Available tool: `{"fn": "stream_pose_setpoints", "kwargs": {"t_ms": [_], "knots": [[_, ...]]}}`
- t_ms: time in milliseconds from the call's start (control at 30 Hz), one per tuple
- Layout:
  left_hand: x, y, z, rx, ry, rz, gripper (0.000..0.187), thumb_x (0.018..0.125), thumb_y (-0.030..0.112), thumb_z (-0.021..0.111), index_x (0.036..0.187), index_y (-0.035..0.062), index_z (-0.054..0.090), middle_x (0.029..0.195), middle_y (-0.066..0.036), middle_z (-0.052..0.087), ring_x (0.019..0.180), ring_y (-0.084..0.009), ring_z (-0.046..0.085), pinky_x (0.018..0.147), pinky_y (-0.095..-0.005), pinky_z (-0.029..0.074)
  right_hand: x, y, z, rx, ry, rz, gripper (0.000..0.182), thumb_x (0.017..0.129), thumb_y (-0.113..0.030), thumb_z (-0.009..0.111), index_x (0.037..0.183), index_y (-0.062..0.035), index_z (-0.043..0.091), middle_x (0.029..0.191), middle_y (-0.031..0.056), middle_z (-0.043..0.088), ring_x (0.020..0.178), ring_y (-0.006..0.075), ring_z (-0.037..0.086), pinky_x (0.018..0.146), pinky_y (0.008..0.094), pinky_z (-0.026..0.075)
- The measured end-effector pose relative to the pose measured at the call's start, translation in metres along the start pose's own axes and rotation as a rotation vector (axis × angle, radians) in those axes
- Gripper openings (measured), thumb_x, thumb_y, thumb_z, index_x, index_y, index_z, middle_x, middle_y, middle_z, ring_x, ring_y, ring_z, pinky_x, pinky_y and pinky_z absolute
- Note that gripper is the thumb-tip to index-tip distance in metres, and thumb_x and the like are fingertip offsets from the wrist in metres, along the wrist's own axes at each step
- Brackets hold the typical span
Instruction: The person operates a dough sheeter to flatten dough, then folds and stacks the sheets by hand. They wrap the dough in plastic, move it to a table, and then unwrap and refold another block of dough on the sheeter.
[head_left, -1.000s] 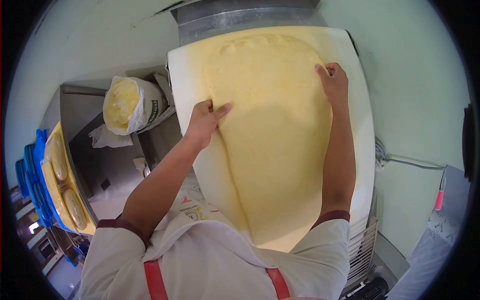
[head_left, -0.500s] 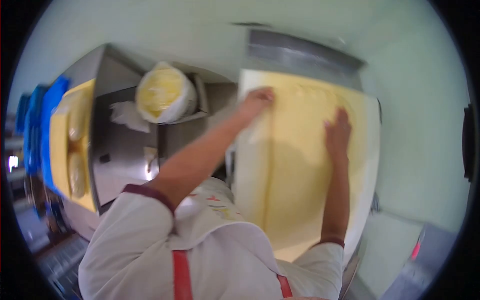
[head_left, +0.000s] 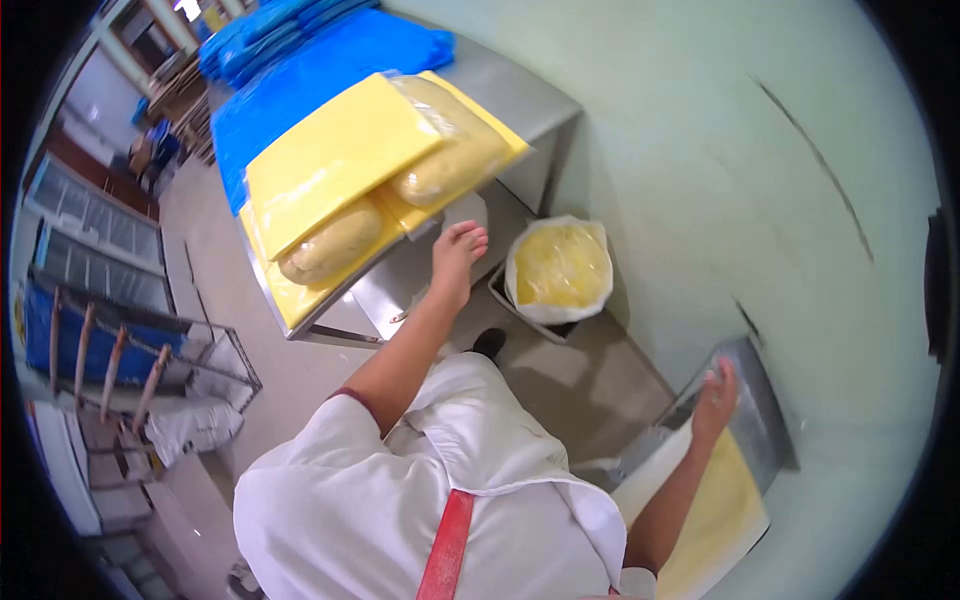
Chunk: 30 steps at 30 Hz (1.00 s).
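Note:
My left hand (head_left: 460, 258) is in the air before the metal table's near edge, fingers apart and holding nothing. Closest to it is a plastic-wrapped pale loaf-shaped mass (head_left: 455, 150) resting on yellow sheets (head_left: 345, 150). A second wrapped mass (head_left: 335, 243) lies at the table's front corner. My right hand (head_left: 714, 400) is raised with its fingers stretched out, also holding nothing. Beneath my right arm a flat yellow dough-like sheet (head_left: 715, 515) covers a white surface, only partly in view.
A lined white tub (head_left: 560, 270) of yellow stuff under clear plastic stands on the floor by the wall (head_left: 720, 200). A grey metal panel (head_left: 755, 400) rises behind the yellow sheet. Blue plastic sheets (head_left: 320, 90) lie on the metal table (head_left: 520, 90); a rack (head_left: 120, 350) stands at left.
My view and body have turned left, toward the metal table. My left hand has come off the flat yellow sheet's edge and opened. My right hand has lifted from the sheet.

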<state>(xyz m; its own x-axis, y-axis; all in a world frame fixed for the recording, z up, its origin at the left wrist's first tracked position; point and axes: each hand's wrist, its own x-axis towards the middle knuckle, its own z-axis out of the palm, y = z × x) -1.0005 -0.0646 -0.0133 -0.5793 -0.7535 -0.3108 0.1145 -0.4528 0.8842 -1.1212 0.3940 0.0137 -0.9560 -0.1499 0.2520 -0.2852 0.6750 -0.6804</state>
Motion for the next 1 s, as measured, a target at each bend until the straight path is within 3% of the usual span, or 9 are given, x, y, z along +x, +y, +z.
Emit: {"fn": "stream_pose_setpoints", "kwargs": {"t_ms": [233,300,400,533,600,700,800,900,1000], "knots": [[-0.003,0.082,-0.08,-0.767,0.228,0.152,0.039,0.092,0.011,0.055,0.127,-0.0015,0.043,0.128,-0.013,0.048,0.123,-0.0223,0.044,0.106,-0.0354,0.035,0.068,-0.244,0.21,0.806,-0.702,0.045,0.035,0.094,-0.013,0.054,0.124,0.0042,0.05,0.117,0.015,0.058,0.108,0.0208,0.057,0.094,0.0312,0.044],[0.012,0.091,-0.08,-0.983,0.156,0.201,0.044,0.091,0.013,0.057,0.129,-0.0007,0.04,0.135,-0.013,0.043,0.133,-0.0239,0.035,0.111,-0.0367,0.031,0.078,-0.304,0.251,0.929,-0.952,0.129,0.034,0.094,-0.014,0.053,0.123,0.0043,0.05,0.116,0.016,0.059,0.105,0.0221,0.059,0.092,0.0328,0.047],[0.048,0.106,-0.074,-1.193,0.26,0.18,0.039,0.092,0.016,0.059,0.125,0.0023,0.045,0.13,-0.012,0.047,0.13,-0.0247,0.038,0.112,-0.0389,0.029,0.069,-0.364,0.296,1.12,-1.295,0.394,0.032,0.094,-0.014,0.052,0.12,0.004,0.049,0.112,0.019,0.06,0.102,0.0277,0.061,0.09,0.0367,0.05],[0.057,0.129,-0.066,-1.052,0.438,0.131,0.031,0.091,0.013,0.06,0.12,0.0059,0.05,0.118,-0.009,0.056,0.111,-0.0216,0.053,0.103,-0.0393,0.039,0.079,-0.395,0.358,1.513,-1.121,0.628,0.022,0.092,-0.013,0.054,0.11,-0.0001,0.054,0.108,0.0147,0.061,0.099,0.0277,0.061,0.088,0.0367,0.051],[0.053,0.136,-0.068,-0.952,0.468,0.125,0.032,0.09,0.009,0.06,0.121,0.007,0.051,0.114,-0.008,0.059,0.102,-0.0202,0.059,0.093,-0.0383,0.047,0.1,-0.412,0.37,1.424,-1.09,0.63,0.024,0.09,-0.01,0.057,0.112,-0.0005,0.053,0.109,0.0131,0.061,0.099,0.0258,0.061,0.087,0.0361,0.051],[0.034,0.143,-0.069,-0.831,0.427,0.115,0.031,0.092,0.014,0.058,0.121,0.0058,0.049,0.115,-0.005,0.058,0.111,-0.021,0.055,0.107,-0.0436,0.034,0.116,-0.424,0.369,1.223,-1.092,0.475,0.034,0.084,-0.001,0.063,0.116,0.0012,0.052,0.109,0.011,0.061,0.099,0.0216,0.061,0.086,0.0339,0.051],[0.015,0.12,-0.081,-0.755,0.36,0.048,0.039,0.089,0.013,0.062,0.125,0.0066,0.048,0.12,-0.005,0.056,0.119,-0.0223,0.05,0.109,-0.0443,0.033,0.106,-0.41,0.347,1.088,-1.095,0.325,0.04,0.08,0.004,0.064,0.118,0.0044,0.051,0.112,0.0125,0.06,0.103,0.0202,0.059,0.087,0.0326,0.049],[-0.011,0.076,-0.092,-0.804,-0.229,0.223,0.046,0.087,0.013,0.063,0.13,0.0074,0.047,0.133,-0.009,0.05,0.126,-0.0237,0.044,0.109,-0.0444,0.029,0.088,-0.38,0.312,1.091,-0.999,0.298,0.046,0.081,0.003,0.062,0.124,0.0046,0.046,0.115,0.0138,0.058,0.107,0.0223,0.058,0.094,0.0333,0.046],[-0.022,0.034,-0.104,-1.072,-0.503,-0.24,0.056,0.088,0.018,0.059,0.14,0.0114,0.037,0.144,-0.012,0.039,0.133,-0.0262,0.036,0.112,-0.0448,0.023,0.073,-0.349,0.268,1.079,-0.96,0.341,0.049,0.079,0.004,0.061,0.126,0.005,0.044,0.117,0.0132,0.056,0.109,0.0228,0.057,0.095,0.0337,0.045]]}}
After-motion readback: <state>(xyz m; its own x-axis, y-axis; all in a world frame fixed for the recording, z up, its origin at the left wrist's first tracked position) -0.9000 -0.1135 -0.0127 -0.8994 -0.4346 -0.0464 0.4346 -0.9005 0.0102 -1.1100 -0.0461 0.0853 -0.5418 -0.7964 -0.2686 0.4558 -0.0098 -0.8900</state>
